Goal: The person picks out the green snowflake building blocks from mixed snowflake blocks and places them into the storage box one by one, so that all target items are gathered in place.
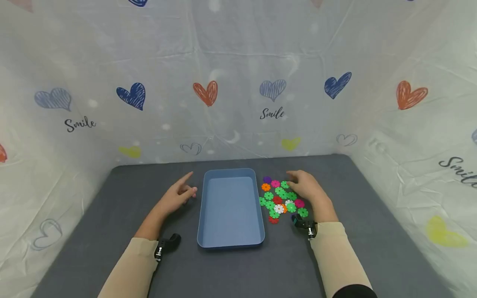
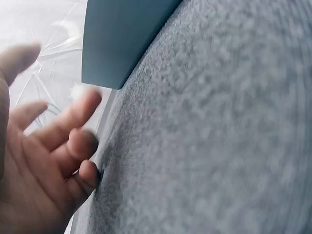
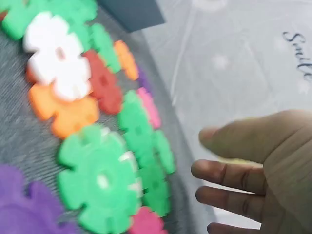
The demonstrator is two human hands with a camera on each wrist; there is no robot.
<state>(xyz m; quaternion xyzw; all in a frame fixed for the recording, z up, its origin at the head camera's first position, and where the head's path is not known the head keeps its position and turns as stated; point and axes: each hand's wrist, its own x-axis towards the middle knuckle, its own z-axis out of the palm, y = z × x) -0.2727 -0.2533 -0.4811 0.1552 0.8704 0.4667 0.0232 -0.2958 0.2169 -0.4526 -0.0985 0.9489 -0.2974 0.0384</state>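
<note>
A blue rectangular tray (image 1: 230,207) lies on the grey table with nothing inside it. To its right is a loose pile of flower-shaped plastic discs in green, white, red, orange, pink and purple; a green disc (image 3: 100,180) overlaps others. My left hand (image 1: 179,195) is left of the tray, index finger extended, other fingers loosely bent, holding nothing; the left wrist view shows the tray's corner (image 2: 109,48) just beyond the fingertips. Over the pile's far right edge hovers my right hand (image 1: 306,186), fingers loosely extended and apart from the discs in the right wrist view.
The dark grey tabletop (image 1: 179,265) extends around the tray. A pale curtain (image 1: 238,124) printed with hearts and "Smile" hangs behind and at both sides. Each wrist wears a black camera mount (image 1: 305,222).
</note>
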